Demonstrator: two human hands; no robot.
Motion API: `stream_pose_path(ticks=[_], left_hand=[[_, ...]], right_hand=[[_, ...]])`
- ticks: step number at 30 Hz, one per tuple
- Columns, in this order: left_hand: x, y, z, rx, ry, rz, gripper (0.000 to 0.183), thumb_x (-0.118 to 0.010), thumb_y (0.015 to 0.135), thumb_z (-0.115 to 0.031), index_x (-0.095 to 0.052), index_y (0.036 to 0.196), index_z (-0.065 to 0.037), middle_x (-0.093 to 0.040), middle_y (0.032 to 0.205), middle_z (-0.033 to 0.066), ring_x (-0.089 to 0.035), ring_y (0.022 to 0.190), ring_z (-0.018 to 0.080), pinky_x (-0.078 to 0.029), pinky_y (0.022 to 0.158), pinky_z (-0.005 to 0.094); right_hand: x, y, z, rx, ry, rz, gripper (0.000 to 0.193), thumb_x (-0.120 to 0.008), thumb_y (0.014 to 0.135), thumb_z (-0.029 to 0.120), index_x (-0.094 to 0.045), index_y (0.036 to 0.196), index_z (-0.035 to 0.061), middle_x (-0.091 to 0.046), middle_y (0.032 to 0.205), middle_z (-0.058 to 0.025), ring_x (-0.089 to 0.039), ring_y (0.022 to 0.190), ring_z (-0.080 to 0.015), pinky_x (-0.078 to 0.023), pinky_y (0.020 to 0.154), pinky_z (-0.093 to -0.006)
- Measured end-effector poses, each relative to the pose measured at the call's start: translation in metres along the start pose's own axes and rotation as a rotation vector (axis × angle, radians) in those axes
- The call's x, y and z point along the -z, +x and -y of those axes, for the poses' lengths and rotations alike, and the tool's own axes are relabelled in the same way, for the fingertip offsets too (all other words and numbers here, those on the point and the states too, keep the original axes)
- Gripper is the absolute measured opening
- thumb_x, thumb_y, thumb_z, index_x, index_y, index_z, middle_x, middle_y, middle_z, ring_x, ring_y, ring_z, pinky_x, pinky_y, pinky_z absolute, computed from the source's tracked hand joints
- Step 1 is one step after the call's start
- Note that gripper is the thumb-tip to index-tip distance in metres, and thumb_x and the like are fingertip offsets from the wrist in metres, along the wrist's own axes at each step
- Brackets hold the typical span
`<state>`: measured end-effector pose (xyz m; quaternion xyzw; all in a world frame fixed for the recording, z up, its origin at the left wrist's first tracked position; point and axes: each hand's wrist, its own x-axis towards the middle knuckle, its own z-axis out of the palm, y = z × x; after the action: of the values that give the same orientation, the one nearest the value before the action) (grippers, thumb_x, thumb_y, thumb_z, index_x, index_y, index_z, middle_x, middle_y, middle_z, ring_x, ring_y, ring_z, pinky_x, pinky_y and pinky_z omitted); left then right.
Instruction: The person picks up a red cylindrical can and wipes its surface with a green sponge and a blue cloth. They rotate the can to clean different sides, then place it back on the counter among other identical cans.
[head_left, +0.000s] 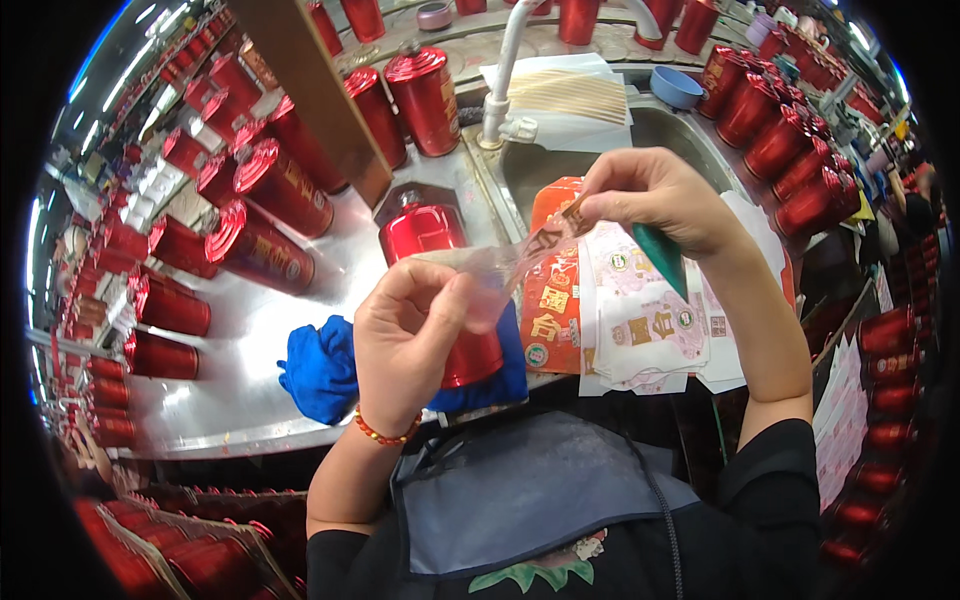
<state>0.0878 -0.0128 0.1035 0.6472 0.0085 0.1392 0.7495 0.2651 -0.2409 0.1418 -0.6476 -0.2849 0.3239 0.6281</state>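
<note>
The left hand (pixel 405 325) and right hand (pixel 665 200), apart, pinch opposite ends of a clear printed film (pixel 490 278) over the red bottle (pixel 425 230); the right also grips a flat green tool (pixel 661 263). The film looks partly peeled; the bottle's visible parts are bare, and printed sheets (pixel 655 335) right of it seem unused.

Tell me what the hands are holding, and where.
A clear film: left hand pinches its left end, right hand its right end. A green piece juts below the right hand, its upper part hidden.
</note>
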Motion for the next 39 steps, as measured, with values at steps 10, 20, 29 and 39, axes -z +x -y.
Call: stream_pose_path(ticks=[10,20,29,39], left_hand=[[0.030,-0.051,0.044,-0.306,0.923,-0.011,0.133,-0.092,0.067,-0.054,-0.017,0.158,0.008,-0.030,0.158,0.0313,-0.036,0.143,0.0464,-0.029,0.118,0.0511],[0.042,-0.053,0.069,-0.229,0.832,0.026,0.141,-0.097,0.064,-0.041,-0.005,0.161,0.006,-0.027,0.160,0.0314,-0.045,0.137,0.0453,-0.041,0.111,0.0473],[0.067,-0.045,0.058,-0.095,0.549,0.237,0.149,-0.096,0.059,-0.054,-0.004,0.161,0.006,-0.020,0.163,0.0320,-0.023,0.153,0.0438,-0.025,0.123,0.0477],[0.057,-0.035,0.075,0.046,0.412,-0.034,0.098,-0.081,0.088,-0.030,-0.023,0.159,0.006,-0.036,0.157,0.0287,-0.035,0.149,0.0359,-0.029,0.121,0.0436]], right_hand=[[-0.030,-0.021,0.042,0.516,-0.861,-0.130,0.011,-0.074,0.082,-0.002,-0.077,0.093,0.0022,-0.073,0.083,-0.0038,-0.061,0.064,-0.0059,-0.038,0.051,-0.0228],[-0.055,0.000,0.095,0.497,-0.825,0.510,0.022,-0.080,0.077,0.000,-0.081,0.098,0.0044,-0.065,0.078,-0.0082,-0.060,0.061,-0.0139,-0.043,0.051,-0.0247],[-0.082,0.089,0.027,0.345,-0.606,0.543,0.010,-0.077,0.084,0.003,-0.077,0.093,0.0018,-0.070,0.080,-0.0056,-0.064,0.065,-0.0113,-0.045,0.058,-0.0233],[-0.088,0.111,0.001,0.485,-0.873,0.400,0.011,-0.078,0.086,0.010,-0.077,0.096,0.0056,-0.068,0.082,-0.0031,-0.061,0.074,-0.0126,-0.044,0.063,-0.0277]])
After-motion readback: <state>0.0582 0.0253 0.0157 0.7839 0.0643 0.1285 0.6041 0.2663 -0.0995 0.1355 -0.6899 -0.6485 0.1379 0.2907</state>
